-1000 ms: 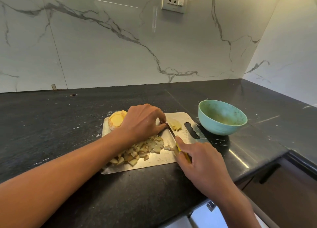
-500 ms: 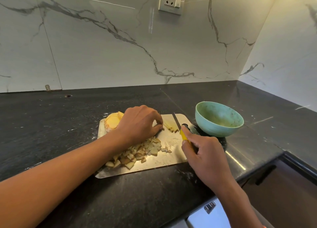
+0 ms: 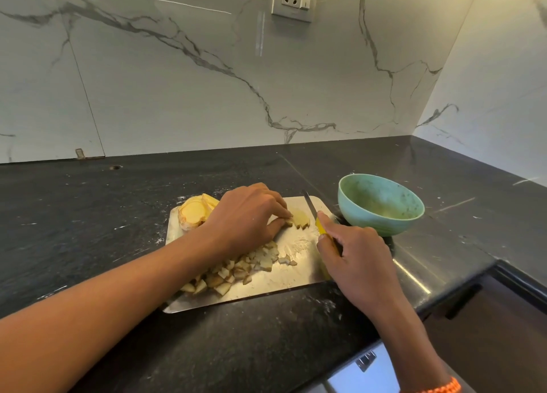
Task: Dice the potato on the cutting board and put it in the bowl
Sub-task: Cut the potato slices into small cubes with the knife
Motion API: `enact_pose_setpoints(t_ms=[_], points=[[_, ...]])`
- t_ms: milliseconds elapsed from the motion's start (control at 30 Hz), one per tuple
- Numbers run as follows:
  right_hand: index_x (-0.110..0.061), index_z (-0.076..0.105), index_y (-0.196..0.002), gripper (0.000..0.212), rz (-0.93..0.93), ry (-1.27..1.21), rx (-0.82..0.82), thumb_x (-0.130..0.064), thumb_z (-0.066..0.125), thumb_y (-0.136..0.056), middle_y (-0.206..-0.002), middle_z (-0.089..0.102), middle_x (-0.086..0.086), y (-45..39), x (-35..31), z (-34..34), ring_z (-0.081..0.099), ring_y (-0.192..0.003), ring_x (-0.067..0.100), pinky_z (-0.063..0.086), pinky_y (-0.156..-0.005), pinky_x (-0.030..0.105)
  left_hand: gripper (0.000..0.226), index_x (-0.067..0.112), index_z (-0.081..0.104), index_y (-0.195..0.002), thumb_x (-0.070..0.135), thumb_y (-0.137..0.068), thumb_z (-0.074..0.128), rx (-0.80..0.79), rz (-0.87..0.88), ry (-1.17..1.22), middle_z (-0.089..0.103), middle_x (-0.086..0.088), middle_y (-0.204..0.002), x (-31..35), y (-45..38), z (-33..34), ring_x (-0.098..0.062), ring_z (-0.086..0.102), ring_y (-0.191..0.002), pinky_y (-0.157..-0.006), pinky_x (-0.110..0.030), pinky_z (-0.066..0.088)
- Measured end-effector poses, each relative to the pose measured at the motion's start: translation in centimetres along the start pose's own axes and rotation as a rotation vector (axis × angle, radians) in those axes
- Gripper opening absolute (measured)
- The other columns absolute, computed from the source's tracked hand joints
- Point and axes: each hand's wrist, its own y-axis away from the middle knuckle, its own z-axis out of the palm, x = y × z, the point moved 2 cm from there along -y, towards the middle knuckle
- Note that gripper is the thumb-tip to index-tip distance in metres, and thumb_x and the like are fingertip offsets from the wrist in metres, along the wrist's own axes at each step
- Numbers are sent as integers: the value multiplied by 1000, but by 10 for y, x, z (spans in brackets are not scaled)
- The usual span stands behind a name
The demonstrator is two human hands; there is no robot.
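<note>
A black stone desk [image 3: 88, 230] carried a metal cutting board [image 3: 284, 283]. At the board's far left corner lay a stack of yellow potato slices [image 3: 194, 213], partly hidden behind the left hand [image 3: 245, 218]. That hand reached across the board with its fingers curled down, its fingertips pinching and steadying a small potato piece [image 3: 300, 218] near the board's far edge. Below the left wrist, along the board's near side, sat a heap of diced potato [image 3: 236, 271], cubes with brownish skin edges. Just right of the held piece, a knife [image 3: 310, 207] stood with its narrow blade pointing away toward the wall. The right hand [image 3: 355, 262] gripped its yellow handle, the index finger stretched along the top. Just beyond the board's far right corner stood a pale green bowl [image 3: 381, 204], with no dice visible inside. An orange band [image 3: 438, 388] circled the right wrist.
</note>
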Motion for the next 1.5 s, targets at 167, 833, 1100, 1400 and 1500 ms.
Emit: enact_pose_setpoints(t_ms=[167, 833, 1100, 1400, 1500], points=[[-32, 53, -147, 45, 12, 2, -10, -31, 53, -102, -50, 48, -9, 0, -2, -1, 46, -51, 10, 39, -53, 31, 33, 42, 73, -128, 53, -102, 56, -29, 12, -19, 67, 24, -125, -1, -1, 3, -4, 54, -113, -79, -30, 56], [-39, 54, -145, 45, 1, 57, -83, -39, 50, -101, -64, 51, -14, -4, 1, 5, 51, -66, 9, 46, -66, 36, 32, 37, 75, -127, 47, -103, 57, -54, -84, 4, 67, 22, -130, -2, -1, 4, -4, 55, -114, -82, -29, 55], [-37, 55, -145, 44, -19, 7, -73, -37, 51, -102, -58, 54, -14, -8, 1, 8, 52, -58, 8, 43, -58, 30, 30, 39, 77, -120, 56, -100, 61, -14, -142, 14, 72, 23, -122, -1, 0, 5, -2, 64, -110, -81, -32, 60], [-35, 52, -148, 45, 31, 57, -1, -37, 49, -102, -71, 65, -12, -7, -1, 2, 57, -67, 9, 51, -64, 35, 57, 40, 62, -142, 2, -99, 60, -297, 5, 132, 53, 17, -152, -5, -23, -5, -8, 44, -139, -104, -29, 45], [-36, 53, -147, 45, 42, 50, 3, -38, 48, -102, -77, 69, -11, -8, 0, 1, 58, -71, 9, 53, -68, 37, 67, 41, 57, -147, -3, -97, 58, -400, 47, 139, 49, 18, -155, -4, -29, -5, -8, 40, -142, -106, -28, 39]])
